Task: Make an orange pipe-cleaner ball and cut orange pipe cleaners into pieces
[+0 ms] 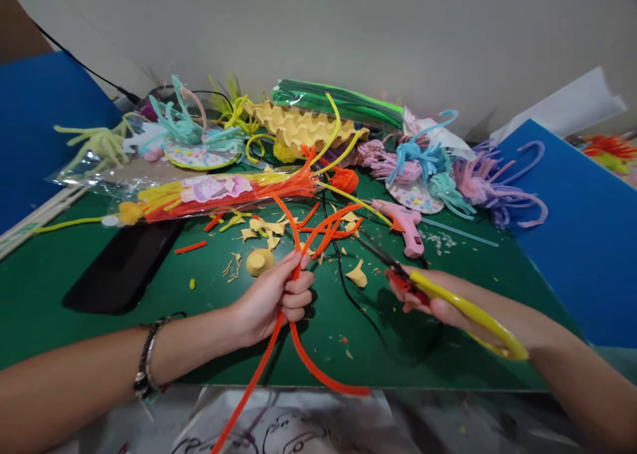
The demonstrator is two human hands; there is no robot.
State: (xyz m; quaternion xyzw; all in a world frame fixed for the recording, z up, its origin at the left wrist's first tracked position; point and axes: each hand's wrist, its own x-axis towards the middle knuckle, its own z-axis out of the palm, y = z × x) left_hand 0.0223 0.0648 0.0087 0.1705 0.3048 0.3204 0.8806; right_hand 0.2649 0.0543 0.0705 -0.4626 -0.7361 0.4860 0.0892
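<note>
Several orange pipe cleaners (314, 373) are bunched in my left hand (286, 295), which is closed around them at the middle of the table. Their ends fan out above the fist, and two long tails hang below it past the table edge. My right hand (423, 295) grips a pair of scissors (472, 314) with yellow and red handles. The blades point up and left, with their tips close to the upper ends of the pipe cleaners. Whether the tips touch an orange end, I cannot tell.
Behind my hands lie a clear bag of yellow and orange pipe cleaners (269, 192), a pink glue gun (405, 225) and an egg-carton piece (303, 127). A black phone (122, 268) rests at left. Carton scraps (357, 274) and a black cord (343, 275) lie between. Blue panels (572, 228) flank the table.
</note>
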